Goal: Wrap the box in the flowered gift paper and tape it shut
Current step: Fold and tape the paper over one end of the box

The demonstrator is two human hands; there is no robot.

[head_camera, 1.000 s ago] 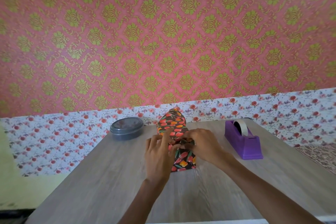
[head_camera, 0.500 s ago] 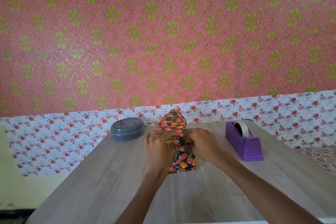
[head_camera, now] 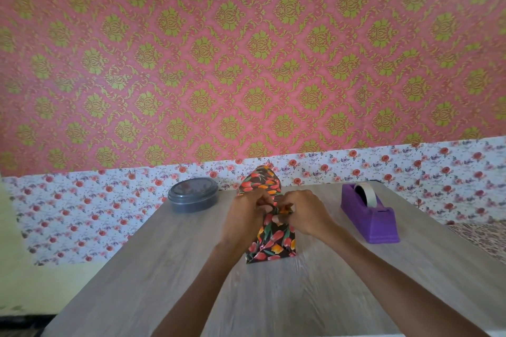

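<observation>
Both hands are on the job, right at the middle of the parcel. The left hand (head_camera: 245,217) has its fingers curled onto the flowered gift paper (head_camera: 273,242). The right hand (head_camera: 305,213) pinches a fold of that same paper between thumb and fingertips. The 2 hands meet almost knuckle to knuckle over the top.

The box itself is hidden, with paper covering every side that shows. At the near end the paper lies folded in slanting creases, flat against the end face. At the far end a loose flap of paper stands up behind the hands, its rounded tip pointing upward.

The parcel sits on the grey wood-grain table (head_camera: 273,301), roughly midway across it.

Off to the right, well apart from the parcel, stands a purple tape dispenser (head_camera: 372,223) with 1 roll of tape (head_camera: 367,194) mounted in it. Off to the left, near the table's far edge, is a round dark-grey container (head_camera: 193,195) with its lid on.

Behind the table, the wall carries a white flowered band (head_camera: 82,200) under pink and green damask wallpaper (head_camera: 246,63).
</observation>
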